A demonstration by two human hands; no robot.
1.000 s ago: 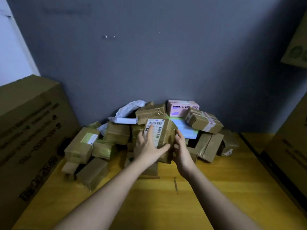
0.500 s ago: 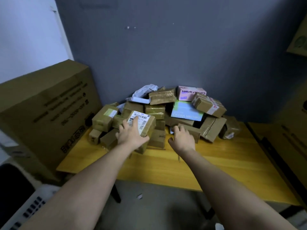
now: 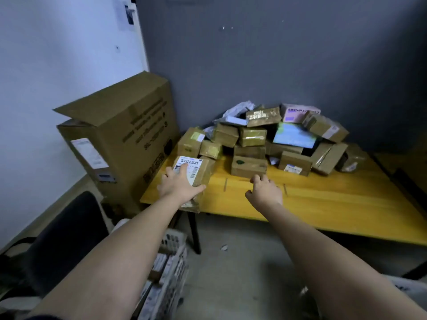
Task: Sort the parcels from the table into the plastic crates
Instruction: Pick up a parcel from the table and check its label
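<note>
My left hand [image 3: 179, 185] grips a brown taped parcel [image 3: 200, 172] with a white barcode label, held over the front left corner of the yellow table [image 3: 323, 199]. My right hand [image 3: 265, 192] hovers over the table with loosely curled fingers and holds nothing. A heap of brown parcels [image 3: 249, 146] lies at the back of the table against the grey wall, with a pink box [image 3: 298, 110] and a light blue box [image 3: 294, 136] among them. A white plastic crate [image 3: 172, 271] stands on the floor below my left arm, with items inside.
A tall open cardboard carton [image 3: 122, 135] stands left of the table against the white wall. A dark chair [image 3: 62, 236] is at the lower left. A black table leg [image 3: 194, 232] stands beside the crate. Grey floor [image 3: 242, 273] lies between me and the table.
My left hand has pulled the labelled parcel off the heap toward the table's left front corner. My right hand has let go and drawn back. The view has backed away, showing floor and crate.
</note>
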